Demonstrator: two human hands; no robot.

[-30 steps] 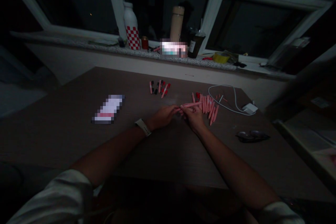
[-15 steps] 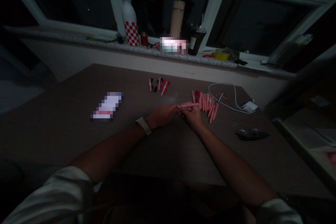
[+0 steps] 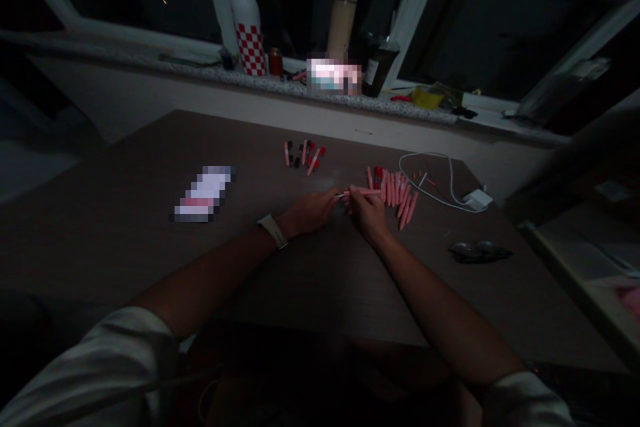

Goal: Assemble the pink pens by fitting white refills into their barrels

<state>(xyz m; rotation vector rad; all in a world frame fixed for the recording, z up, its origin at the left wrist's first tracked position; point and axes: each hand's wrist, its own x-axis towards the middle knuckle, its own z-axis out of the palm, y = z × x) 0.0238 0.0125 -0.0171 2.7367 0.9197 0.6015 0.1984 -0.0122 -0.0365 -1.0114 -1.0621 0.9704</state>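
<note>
My right hand (image 3: 367, 213) holds a slim pink pen (image 3: 363, 193) between its fingers, over the table. My left hand (image 3: 310, 212) is beside it, with its fingertips at the pen's left end; the dim light hides whether they grip it. A watch strap (image 3: 273, 231) circles my left wrist. Just beyond my right hand lies a loose pile of pink pens (image 3: 395, 190), some with red ends. Farther left is a smaller group of pink, red and dark pens (image 3: 303, 157).
A white charger (image 3: 477, 199) with its looped cable (image 3: 425, 167) lies right of the pile. Dark glasses (image 3: 480, 251) sit nearer me, and a blurred packet (image 3: 203, 193) lies left on the brown table (image 3: 125, 247). Bottles stand on the windowsill (image 3: 200, 77) beyond the table.
The whole scene sits a little higher in the view. The pink pen now lies more level in my right hand, and my hands remain together.
</note>
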